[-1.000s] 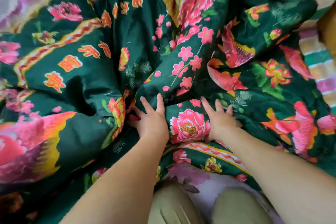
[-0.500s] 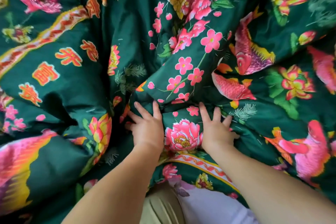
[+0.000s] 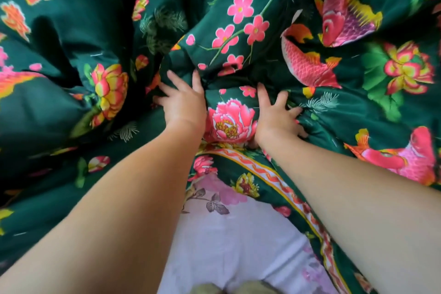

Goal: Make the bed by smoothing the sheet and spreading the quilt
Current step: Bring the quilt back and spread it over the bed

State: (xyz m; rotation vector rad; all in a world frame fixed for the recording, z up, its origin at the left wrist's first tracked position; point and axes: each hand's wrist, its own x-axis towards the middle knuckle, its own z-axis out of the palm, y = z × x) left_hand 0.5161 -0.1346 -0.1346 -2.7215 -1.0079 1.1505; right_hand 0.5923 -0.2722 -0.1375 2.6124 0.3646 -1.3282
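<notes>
A dark green quilt (image 3: 238, 38) printed with pink blossoms, koi fish and orange characters lies bunched in deep folds across almost the whole view. My left hand (image 3: 183, 105) presses flat on the quilt just left of a large pink peony, its fingertips reaching into a fold. My right hand (image 3: 276, 114) presses on the quilt to the right of that peony, fingers spread. The quilt's patterned border runs under my right forearm. A pale lilac sheet (image 3: 226, 241) with faded flower prints shows below the quilt's edge, between my forearms.
A sliver of khaki cloth (image 3: 214, 290) shows at the bottom edge, below the sheet. The quilt rises in thick ridges ahead of both hands and to the left.
Both hands have pushed forward with the quilt edge, staying either side of the peony. More lilac sheet is uncovered between my arms, and the striped fabric at the right has left view.
</notes>
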